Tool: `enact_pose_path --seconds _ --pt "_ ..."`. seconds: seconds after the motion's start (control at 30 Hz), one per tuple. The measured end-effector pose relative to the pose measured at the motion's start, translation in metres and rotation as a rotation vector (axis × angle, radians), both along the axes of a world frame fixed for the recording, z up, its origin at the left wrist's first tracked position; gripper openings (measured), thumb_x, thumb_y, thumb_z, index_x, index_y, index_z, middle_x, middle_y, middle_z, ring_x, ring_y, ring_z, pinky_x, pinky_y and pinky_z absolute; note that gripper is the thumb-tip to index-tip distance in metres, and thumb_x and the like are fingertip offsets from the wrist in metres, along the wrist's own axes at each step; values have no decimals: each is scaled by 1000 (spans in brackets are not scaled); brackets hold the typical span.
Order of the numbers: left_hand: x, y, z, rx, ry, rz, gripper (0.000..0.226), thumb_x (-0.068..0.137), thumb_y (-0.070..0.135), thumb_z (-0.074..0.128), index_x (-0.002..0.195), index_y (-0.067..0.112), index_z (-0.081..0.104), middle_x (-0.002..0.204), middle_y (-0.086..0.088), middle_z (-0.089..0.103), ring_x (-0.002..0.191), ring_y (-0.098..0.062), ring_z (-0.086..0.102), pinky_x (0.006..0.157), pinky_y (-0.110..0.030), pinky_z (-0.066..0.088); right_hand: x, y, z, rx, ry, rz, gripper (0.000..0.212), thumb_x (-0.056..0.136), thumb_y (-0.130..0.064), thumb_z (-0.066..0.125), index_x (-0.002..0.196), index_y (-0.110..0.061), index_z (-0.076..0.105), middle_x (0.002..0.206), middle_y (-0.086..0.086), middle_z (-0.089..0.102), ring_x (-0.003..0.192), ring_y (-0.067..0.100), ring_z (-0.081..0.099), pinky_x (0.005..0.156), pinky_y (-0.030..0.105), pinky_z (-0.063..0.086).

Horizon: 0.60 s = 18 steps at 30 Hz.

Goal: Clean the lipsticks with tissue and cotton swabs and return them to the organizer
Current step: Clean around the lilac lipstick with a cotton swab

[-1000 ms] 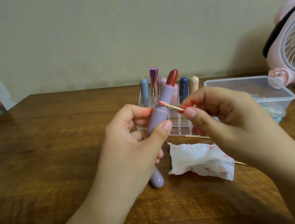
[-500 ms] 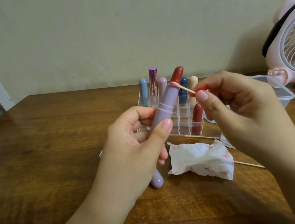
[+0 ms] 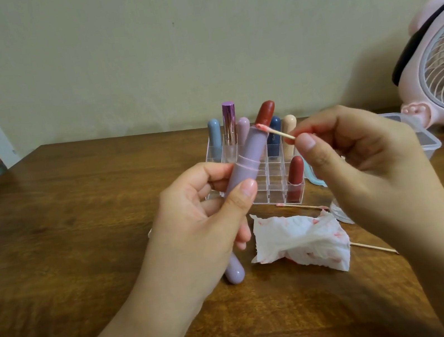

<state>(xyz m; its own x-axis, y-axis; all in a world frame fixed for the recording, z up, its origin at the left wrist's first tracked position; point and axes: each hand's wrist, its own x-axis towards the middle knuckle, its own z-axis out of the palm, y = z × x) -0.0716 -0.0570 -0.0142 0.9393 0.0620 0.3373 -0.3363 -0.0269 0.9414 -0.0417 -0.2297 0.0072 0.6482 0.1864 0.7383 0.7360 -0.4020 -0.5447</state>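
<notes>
The left hand grips the purple lipstick, tilted up toward the right. The right hand pinches a cotton swab, its tip touching the lipstick's rim.

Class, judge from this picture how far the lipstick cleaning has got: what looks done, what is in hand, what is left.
Done: the stained tissue and a used swab lie on the table, and several capped lipsticks stand in the organizer.
In hand: the left hand grips the open purple lipstick; the right hand pinches a cotton swab at its rim.
Left: capping and returning it.
</notes>
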Motion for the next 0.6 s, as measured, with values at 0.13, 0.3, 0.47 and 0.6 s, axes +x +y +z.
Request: enact_pose_path --seconds 0.13,0.3,0.47,0.6 --pt "0 -1 0 -9 8 -10 30 66 41 65 90 23 63 62 -8 65 49 -9 55 49 -23 45 2 -1 -2 -10 19 30 9 90 -28 58 85 -23 64 72 -1 60 65 20 53 57 28 45" --pt "0 0 1 -36 27 -26 32 64 41 65 89 21 64 72 -16 67 45 -8 52 47 -24 44 1 1 -1 -31 14 58 13 89 -32 55 86 -23 64 72 1 61 66 18 54 57 25 45" --pt "-1 0 2 -19 29 -28 31 65 40 65 90 21 64 69 -14 66 45 -7 52 48 -23 45 2 -1 -1 13 10 39 9 91 -27 58 87 -23 65 71 1 60 64 20 53 58 31 45" --pt "-1 0 1 -14 36 -17 32 66 39 64 92 20 64 65 -12 66 44 -9 52 48 -29 46 0 2 -2 -69 9 57 16 88 -32 53 86 -22 65 71 1 61 66 18 55 57 27 45"
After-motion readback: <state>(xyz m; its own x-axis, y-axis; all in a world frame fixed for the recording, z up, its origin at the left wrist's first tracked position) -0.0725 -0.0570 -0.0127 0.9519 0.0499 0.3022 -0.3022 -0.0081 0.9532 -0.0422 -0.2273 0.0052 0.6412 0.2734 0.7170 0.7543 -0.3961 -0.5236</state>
